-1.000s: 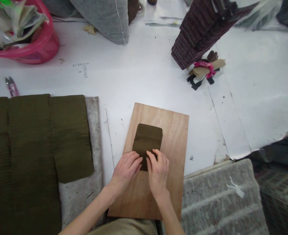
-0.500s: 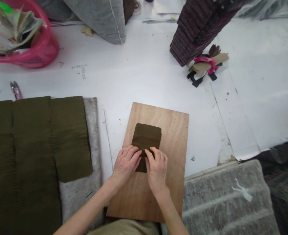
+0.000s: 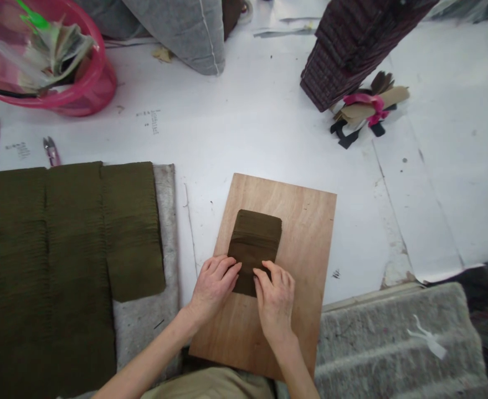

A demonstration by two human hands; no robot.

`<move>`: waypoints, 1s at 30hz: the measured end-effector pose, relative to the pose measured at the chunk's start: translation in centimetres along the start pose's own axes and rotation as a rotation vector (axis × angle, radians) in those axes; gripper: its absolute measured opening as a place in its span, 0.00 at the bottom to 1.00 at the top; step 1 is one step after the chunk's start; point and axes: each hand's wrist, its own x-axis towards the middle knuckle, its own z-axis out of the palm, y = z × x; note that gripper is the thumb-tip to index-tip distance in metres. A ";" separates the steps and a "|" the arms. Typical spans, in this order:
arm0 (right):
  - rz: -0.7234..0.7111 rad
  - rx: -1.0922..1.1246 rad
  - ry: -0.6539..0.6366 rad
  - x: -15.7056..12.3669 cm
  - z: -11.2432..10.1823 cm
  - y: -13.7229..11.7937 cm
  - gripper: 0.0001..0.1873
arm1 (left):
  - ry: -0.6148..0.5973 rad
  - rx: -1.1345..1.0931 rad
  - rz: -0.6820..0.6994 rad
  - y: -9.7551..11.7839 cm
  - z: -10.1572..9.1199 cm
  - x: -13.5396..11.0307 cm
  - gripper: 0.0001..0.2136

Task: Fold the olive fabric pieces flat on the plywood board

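A dark olive folded fabric piece point(image 3: 258, 227) lies on a wooden board point(image 3: 297, 244), its lower part between my two hands. My left hand point(image 3: 212, 282) is at the fabric's lower left edge, with thumb and curled fingers closed on it. At the lower right edge, my right hand point(image 3: 277, 296) has its thumb and bent fingers on the cloth. The fingertips partly cover the fabric's edges, and the undersides of both hands are hidden. Left of the board, stacked olive fabric pieces point(image 3: 73, 233) lie in overlapping rows on a grey cloth point(image 3: 138, 327).
A pink basket point(image 3: 106, 83) with scraps stands at the upper left. Thread snips point(image 3: 51, 151) lie below it. A dark maroon fabric stack point(image 3: 352, 50) is at the upper right beside a tied bundle of scraps point(image 3: 370, 108). Grey padded cloth point(image 3: 376, 343) covers the lower right.
My hands have moved apart from the fabric's middle toward its left and right edges, uncovering more of its lower part. The whole view has shifted, so things appear farther right.
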 end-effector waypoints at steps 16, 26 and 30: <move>0.073 -0.088 -0.042 4.9 -0.8 1.9 0.05 | -0.021 -0.001 0.008 -1.6 -0.1 3.3 0.09; -0.020 -0.107 -0.119 7.1 -1.8 2.5 0.04 | -0.124 0.030 -0.079 -1.6 -1.0 5.7 0.11; -0.063 -0.098 -0.167 7.1 -2.1 2.3 0.04 | -0.159 0.080 -0.017 -1.5 -1.4 6.4 0.16</move>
